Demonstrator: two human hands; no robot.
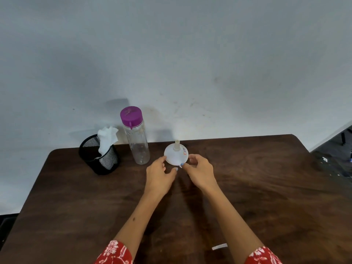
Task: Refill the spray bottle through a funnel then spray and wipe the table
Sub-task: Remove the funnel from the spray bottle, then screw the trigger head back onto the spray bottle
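Your two hands meet at the white funnel (176, 156), which sits upside down on the dark wooden table (257, 187), wide mouth on the surface and spout pointing up. Your left hand (159, 175) curls loosely against the funnel's left rim, fingertips touching its edge. Your right hand (200, 171) curls around the right rim, thumb and fingers pinching the near edge. Whether either hand has lifted it off the wood, you cannot tell from this angle.

On the funnel's right side there is a small sticker (184, 151) with a red and blue outline; its writing is too small to read.

Just left of the funnel stands a clear plastic bottle (138, 145) with a purple cap (131, 115), upright and capped. No label or brand shows on its wall. Further left, near the table's back corner, a black mesh cup (102, 159) holds a white tissue (106, 138) poking out of the top.

Near your right sleeve (263, 256), a small white strip (219, 246) lies flat on the table. Both sleeves carry a red and white floral print. Behind the table rises a plain pale wall (190, 54).
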